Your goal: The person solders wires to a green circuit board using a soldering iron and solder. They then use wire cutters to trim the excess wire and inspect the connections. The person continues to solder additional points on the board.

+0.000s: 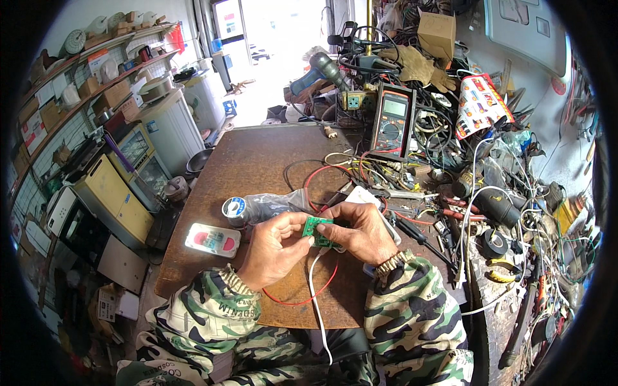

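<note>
The left hand [270,254] and the right hand [360,233] meet in front of the person, both closed on a small green circuit board [313,225] and gripping it between thumbs and fingers. The board is held up above the brown tabletop [238,154], with the right thumb lying across its face. From just below the hands a white cable [318,309] runs down past the near edge toward the lap, and a red wire [283,303] curves beneath them.

Just beyond the left hand lie a clear plastic bag [277,204] and a spool [235,208] with a blue label; to that hand's left sits a flat white case [212,240] with a pink pattern. Well beyond the right hand a multimeter [391,122] stands tilted back, its screen facing the person. To the right of the right hand are a black-handled probe [412,230] and a black tape roll [494,243].
</note>
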Demonstrator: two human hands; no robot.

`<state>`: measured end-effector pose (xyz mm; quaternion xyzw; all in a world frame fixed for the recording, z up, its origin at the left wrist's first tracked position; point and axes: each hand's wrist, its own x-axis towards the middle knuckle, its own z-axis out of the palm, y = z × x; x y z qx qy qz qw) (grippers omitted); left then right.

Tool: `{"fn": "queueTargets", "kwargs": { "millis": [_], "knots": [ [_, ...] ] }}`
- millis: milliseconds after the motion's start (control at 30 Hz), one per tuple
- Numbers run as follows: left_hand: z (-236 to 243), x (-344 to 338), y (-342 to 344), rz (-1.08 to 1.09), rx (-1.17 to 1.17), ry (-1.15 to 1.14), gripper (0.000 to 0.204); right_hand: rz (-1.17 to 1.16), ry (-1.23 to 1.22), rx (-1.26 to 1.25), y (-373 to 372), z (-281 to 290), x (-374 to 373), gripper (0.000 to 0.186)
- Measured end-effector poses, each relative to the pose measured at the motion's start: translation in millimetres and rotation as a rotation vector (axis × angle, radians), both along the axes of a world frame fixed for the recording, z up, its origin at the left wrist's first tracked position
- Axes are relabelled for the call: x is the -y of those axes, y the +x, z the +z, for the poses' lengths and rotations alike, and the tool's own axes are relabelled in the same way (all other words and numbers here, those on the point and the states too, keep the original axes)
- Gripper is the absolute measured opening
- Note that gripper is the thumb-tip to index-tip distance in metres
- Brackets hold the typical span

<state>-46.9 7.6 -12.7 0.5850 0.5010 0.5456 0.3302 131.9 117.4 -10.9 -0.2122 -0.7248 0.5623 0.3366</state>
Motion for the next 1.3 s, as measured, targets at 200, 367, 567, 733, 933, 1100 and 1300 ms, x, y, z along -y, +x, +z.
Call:
{"fn": "queueTargets", "kwargs": {
  "millis": [200,367,567,733,933,1100,1300],
  "knots": [
    [0.8,-1.7,-3.5,-0.036,0.14,-0.084,0.034,0.021,-0.072,-0.026,3.8,0.2,-1.9,0.015],
    [-2.4,-3.0,-5.4,-0.035,0.218,-0.11,0.035,0.016,0.003,0.011,2.5,-2.4,-4.4,0.018],
    [0.2,-2.5,-5.2,-0.046,0.255,-0.127,0.034,0.038,-0.067,0.002,0.9,-4.6,-5.0,0.02],
    [1.1,-2.9,-4.7,-0.047,0.252,-0.136,0.034,0.009,-0.037,-0.018,-0.4,-8.1,-5.6,0.023],
    [2.4,-3.0,-4.2,-0.018,0.264,-0.168,0.036,-0.044,0.008,0.011,-2.0,-10.1,-6.5,0.023],
    [0.2,-3.2,-5.2,-0.022,0.253,-0.142,0.036,-0.026,0.068,0.075,-1.5,-7.5,-6.7,0.025],
    [-0.6,-4.4,-3.3,-0.03,0.174,-0.091,0.032,0.003,0.034,0.036,0.4,-5.8,-6.6,0.021]
  ]
}}
